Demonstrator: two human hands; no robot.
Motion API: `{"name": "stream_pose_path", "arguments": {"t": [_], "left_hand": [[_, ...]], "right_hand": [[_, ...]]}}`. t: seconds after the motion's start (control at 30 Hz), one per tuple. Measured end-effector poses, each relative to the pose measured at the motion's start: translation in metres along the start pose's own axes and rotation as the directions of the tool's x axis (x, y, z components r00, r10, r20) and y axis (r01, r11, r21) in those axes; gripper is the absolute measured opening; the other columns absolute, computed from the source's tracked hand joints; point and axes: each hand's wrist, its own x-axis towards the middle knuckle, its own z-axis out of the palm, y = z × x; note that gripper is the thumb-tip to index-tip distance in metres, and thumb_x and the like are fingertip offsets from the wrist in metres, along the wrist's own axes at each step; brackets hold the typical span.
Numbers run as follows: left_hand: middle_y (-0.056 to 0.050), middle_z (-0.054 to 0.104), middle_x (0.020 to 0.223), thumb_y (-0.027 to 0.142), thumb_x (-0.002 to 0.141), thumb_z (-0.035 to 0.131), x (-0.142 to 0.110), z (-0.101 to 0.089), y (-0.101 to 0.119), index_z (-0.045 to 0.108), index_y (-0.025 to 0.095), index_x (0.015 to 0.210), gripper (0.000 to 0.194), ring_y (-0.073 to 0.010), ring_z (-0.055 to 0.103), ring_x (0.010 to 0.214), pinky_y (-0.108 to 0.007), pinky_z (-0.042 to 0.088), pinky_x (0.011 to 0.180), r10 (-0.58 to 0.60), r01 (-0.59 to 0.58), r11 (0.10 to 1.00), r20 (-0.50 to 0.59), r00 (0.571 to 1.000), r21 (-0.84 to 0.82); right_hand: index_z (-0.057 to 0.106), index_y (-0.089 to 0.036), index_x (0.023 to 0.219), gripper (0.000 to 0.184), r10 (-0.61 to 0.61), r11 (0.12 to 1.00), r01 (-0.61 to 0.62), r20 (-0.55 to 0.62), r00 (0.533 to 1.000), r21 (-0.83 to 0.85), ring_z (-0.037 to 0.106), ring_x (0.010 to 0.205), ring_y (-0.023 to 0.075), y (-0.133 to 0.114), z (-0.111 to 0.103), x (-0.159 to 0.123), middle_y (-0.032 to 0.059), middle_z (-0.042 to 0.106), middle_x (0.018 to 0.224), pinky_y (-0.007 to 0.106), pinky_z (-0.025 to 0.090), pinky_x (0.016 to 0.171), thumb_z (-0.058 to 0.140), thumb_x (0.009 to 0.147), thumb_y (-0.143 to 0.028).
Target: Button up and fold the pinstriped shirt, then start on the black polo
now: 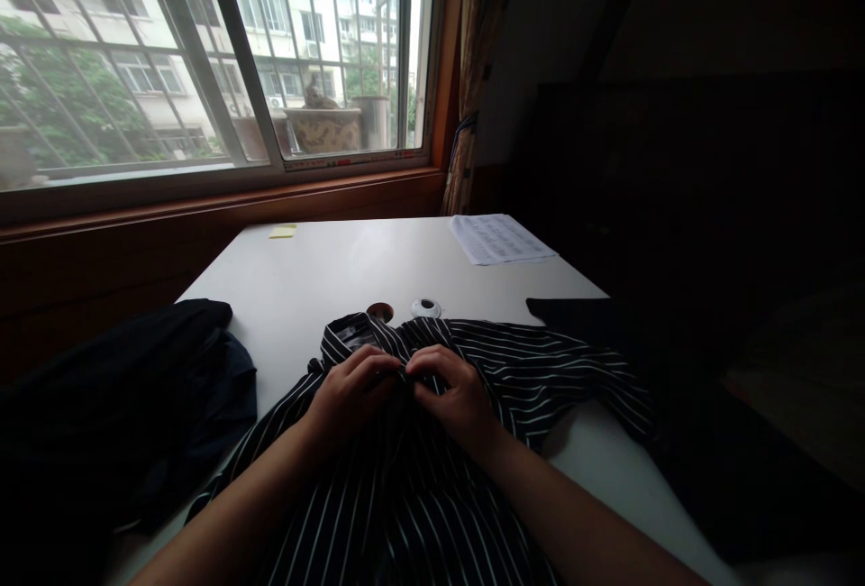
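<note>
A black shirt with thin white stripes [541,370] lies spread on the white table [338,261], its collar toward the window. One sleeve stretches out to the right. Just below the collar, my left hand [355,383] pinches the cloth of the shirt front. Close beside it, my right hand [456,392] grips the same front edge, thumb and fingers curled together. The fingertips of both hands nearly meet. Whatever small part of the shirt sits between them is too dark to make out.
Dark clothing [209,370] is heaped at the left edge. Beyond the collar are a round hole [382,310] and a white ring-shaped object [426,307]. Printed sheets [500,239] and a yellow note pad [282,231] lie at the far side. Dark cloth [574,311] lies at right.
</note>
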Motion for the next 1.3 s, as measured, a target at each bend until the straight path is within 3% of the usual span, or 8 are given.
{"name": "stream_pose_path", "arguments": {"t": [0.5, 0.77, 0.97, 1.3], "left_hand": [[-0.007, 0.067, 0.101, 0.014, 0.092, 0.060, 0.0007, -0.0022, 0.0017, 0.063, 0.020, 0.106, 0.015, -0.0160, 0.068, 0.090, -0.028, 0.060, 0.077, 0.050, -0.050, 0.997, 0.002, 0.999, 0.052], [-0.006, 0.066, 0.104, 0.014, 0.092, 0.060, -0.0003, -0.0023, 0.0002, 0.063, 0.021, 0.106, 0.016, -0.0166, 0.068, 0.093, -0.029, 0.060, 0.080, 0.065, -0.067, 0.994, 0.030, 0.997, 0.085], [-0.006, 0.065, 0.104, 0.015, 0.093, 0.059, 0.0009, -0.0029, 0.0029, 0.064, 0.020, 0.104, 0.013, -0.0164, 0.067, 0.094, -0.028, 0.060, 0.083, 0.091, -0.097, 0.990, 0.052, 0.994, 0.107], [-0.007, 0.063, 0.108, 0.018, 0.097, 0.055, -0.0020, -0.0009, 0.0010, 0.064, 0.019, 0.104, 0.011, -0.0167, 0.066, 0.100, -0.029, 0.058, 0.089, 0.110, -0.121, 0.982, 0.085, 0.990, 0.142]], "right_hand": [[0.068, -0.028, 0.090, 0.025, -0.020, 0.998, 0.020, 0.011, 1.000, -0.052, 0.065, 0.089, 0.0191, -0.0013, 0.0007, -0.0020, 0.0014, 0.066, 0.093, 0.034, 0.055, 0.082, 0.062, 0.078, -0.007], [0.065, -0.025, 0.093, 0.026, -0.004, 1.000, 0.004, 0.076, 0.997, -0.002, 0.062, 0.089, 0.0194, -0.0021, -0.0020, -0.0023, 0.0025, 0.062, 0.095, 0.034, 0.053, 0.081, 0.058, 0.078, -0.006], [0.068, -0.024, 0.084, 0.018, 0.063, 0.998, -0.061, 0.070, 0.996, -0.026, 0.062, 0.086, 0.0192, -0.0032, -0.0049, -0.0002, 0.0028, 0.063, 0.087, 0.034, 0.050, 0.081, 0.053, 0.093, -0.019], [0.068, -0.023, 0.081, 0.006, 0.167, 0.985, -0.162, 0.094, 0.981, -0.060, 0.061, 0.077, 0.0169, 0.0049, -0.0020, 0.0002, 0.0003, 0.064, 0.080, 0.030, 0.049, 0.073, 0.068, 0.087, -0.025]]}}
